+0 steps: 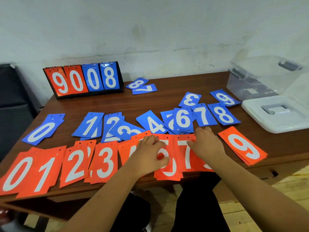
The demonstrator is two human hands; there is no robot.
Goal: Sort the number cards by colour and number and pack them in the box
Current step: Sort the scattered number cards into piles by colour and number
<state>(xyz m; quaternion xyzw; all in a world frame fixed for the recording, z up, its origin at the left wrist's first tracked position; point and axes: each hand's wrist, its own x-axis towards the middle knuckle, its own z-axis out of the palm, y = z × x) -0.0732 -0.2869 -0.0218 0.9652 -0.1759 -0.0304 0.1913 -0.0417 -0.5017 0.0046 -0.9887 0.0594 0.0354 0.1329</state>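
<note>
I stood by the desk [167, 99] and watched both hands work in the red row. The left hand [149, 154] lay over the red pile [167, 171] between the 3 and the 7, its fingers bent. The right hand [207, 144] had its fingers curved down onto the top edge of the red 7 card [185, 158]. For either hand, I could not tell whether the fingers were pinching a card or only pressing on it.

The number cards were all out on the desk, none packed. The clear box [254, 81] sat at the far right corner, with its lid [274, 113] lying off in front of it.

The risks looked plain to me. The red piles overlapped one another and hung past the near edge, the red 0 pile [15, 173] most of all. A dragged forearm could have swept some to the floor or shuffled neighbouring numbers together. Four blue strays, a blue 3 [190, 99], a blue 9 [224, 97], a blue 8 [137, 83] and a blue 7 [144, 89], lay apart from the blue row and could have been missed.

The hands covered the red 4 and 8, so I was only supposing they were there. The digit under the left hand might have been a 5 or a 6. A blue card behind the blue 6 was mostly hidden. I could not count any pile's depth, and the inside of the box was too blurred to read.
</note>
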